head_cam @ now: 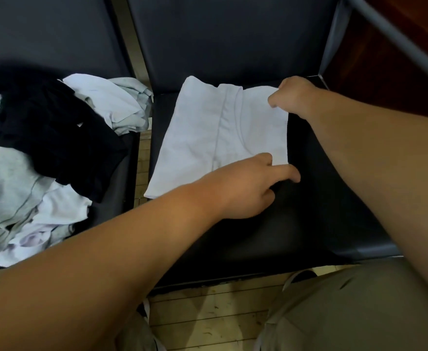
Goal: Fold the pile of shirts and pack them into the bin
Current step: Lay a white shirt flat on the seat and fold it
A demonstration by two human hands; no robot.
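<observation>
Two hands (243, 188), one white shirt (218, 133) (half-folded), one pile (30, 160), two seats (309, 211).

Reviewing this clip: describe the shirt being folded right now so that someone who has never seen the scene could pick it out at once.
Two dark padded seats stand side by side; take the right-hand seat. On it lies one white shirt, spread flat, with the left hand at its near right corner and the right hand pinching its far right corner. Unlike the crumpled pile of shirts on the left seat, it lies alone and smooth.

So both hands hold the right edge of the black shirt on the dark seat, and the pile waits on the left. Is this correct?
Not quite: the shirt held by the left hand and right hand is white, as the head view shows. The rest holds: dark seat, pile on the left.
</observation>
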